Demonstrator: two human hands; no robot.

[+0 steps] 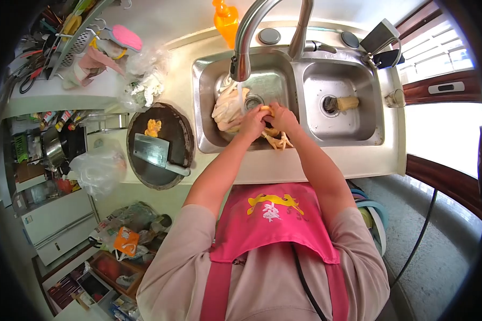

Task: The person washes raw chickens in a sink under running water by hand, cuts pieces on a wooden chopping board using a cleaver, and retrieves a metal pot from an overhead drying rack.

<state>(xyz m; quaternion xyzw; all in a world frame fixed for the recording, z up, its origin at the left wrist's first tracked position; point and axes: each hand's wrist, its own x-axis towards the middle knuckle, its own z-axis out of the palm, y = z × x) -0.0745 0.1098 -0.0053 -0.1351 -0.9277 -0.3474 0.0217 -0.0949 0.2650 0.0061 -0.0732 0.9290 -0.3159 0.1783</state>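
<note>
Over the left basin (202,125) of the sink, my left hand (255,122) and my right hand (284,119) are close together, fingers curled around yellow chicken feet (277,141). The clawed toes hang down beneath my hands, near the basin's front rim. Part of the yellow skin shows between my fingers. To the left of my hands lies a pale plucked chicken (230,109) in the same basin. The faucet (242,64) reaches over it, and a thin stream of water appears to fall from its spout.
A cleaver (152,150) and yellow fatty scraps (152,128) lie on a round chopping board (185,134) at left. The right basin (316,85) holds a tan cylindrical thing (348,103) by its drain. An orange bottle (226,24) stands behind the sink.
</note>
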